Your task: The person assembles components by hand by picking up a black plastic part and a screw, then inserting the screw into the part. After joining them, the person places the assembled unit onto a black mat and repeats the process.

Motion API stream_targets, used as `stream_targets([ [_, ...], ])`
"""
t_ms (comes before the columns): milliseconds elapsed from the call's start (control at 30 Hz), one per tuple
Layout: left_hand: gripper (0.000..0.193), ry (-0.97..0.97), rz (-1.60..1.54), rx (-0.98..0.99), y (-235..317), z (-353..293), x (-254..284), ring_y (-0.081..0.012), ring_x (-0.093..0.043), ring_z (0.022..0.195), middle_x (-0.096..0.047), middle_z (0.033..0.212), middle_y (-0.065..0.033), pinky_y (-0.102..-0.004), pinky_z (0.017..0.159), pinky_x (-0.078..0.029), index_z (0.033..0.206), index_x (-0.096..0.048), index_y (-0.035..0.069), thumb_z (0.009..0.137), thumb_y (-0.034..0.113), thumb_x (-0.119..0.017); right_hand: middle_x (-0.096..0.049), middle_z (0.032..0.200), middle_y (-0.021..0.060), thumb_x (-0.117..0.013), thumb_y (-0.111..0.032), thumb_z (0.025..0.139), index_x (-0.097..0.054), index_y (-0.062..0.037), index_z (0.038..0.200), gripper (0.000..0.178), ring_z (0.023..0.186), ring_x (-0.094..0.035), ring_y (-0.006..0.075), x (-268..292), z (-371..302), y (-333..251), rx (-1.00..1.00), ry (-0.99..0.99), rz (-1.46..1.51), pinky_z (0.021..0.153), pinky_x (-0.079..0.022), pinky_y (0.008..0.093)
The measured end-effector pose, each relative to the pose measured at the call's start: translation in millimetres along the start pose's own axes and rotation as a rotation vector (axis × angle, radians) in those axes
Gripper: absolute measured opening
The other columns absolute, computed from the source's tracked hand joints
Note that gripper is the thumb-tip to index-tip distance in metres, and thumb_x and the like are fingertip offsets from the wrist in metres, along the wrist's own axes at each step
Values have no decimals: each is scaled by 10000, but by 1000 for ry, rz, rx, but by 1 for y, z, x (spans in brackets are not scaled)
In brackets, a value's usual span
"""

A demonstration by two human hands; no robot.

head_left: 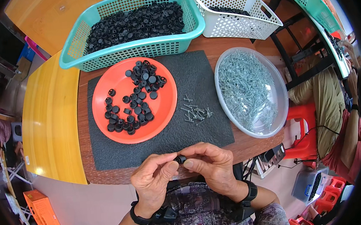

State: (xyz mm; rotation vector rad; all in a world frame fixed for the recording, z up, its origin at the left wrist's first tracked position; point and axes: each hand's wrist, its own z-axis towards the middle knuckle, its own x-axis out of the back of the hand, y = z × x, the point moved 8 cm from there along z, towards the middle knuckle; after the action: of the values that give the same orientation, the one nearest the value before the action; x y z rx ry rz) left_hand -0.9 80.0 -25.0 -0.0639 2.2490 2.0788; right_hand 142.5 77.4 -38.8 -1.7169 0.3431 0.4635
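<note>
Both hands meet at the table's near edge, pinching one small black round cap [180,159] between thumbs and fingers. My left hand [154,175] grips it from the left; my right hand [209,165] closes on it from the right. Whether a screw sits inside the cap is hidden by my fingers. Beyond them lies a red-orange plate [160,118] bearing many similar black caps [138,103]. Right of the plate, a small pile of silver screws [197,113] rests on a dark foam mat [199,77].
A clear round tub [284,105] full of screws stands at the right. Behind are a teal basket [130,51] heaped with black parts and a white basket [241,28]. Another person's arm [352,138] shows at the far right, near a red stool [303,129].
</note>
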Motion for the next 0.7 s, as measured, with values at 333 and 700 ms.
stream_targets([
  [333, 206, 1, 78, -101, 0, -2, 1, -87, -590, 672, -604, 839, -56, -191, 554, -482, 995, -618, -35, 840, 78, -694, -646, 944, 36, -623, 26, 862, -649, 7, 1051, 192, 806, -595, 66, 3, -1, 1, -3, 41, -157, 672, -503, 189],
  [700, 193, -30, 210, -196, 8, -2, -1, -81, -561, 710, -578, 857, -52, -186, 591, -464, 986, -625, -42, 837, 62, -691, -644, 881, 50, -641, 46, 823, -666, -5, 1073, 257, 709, -588, 74, 0, 0, -10, 93, -18, -355, 593, -472, 189],
])
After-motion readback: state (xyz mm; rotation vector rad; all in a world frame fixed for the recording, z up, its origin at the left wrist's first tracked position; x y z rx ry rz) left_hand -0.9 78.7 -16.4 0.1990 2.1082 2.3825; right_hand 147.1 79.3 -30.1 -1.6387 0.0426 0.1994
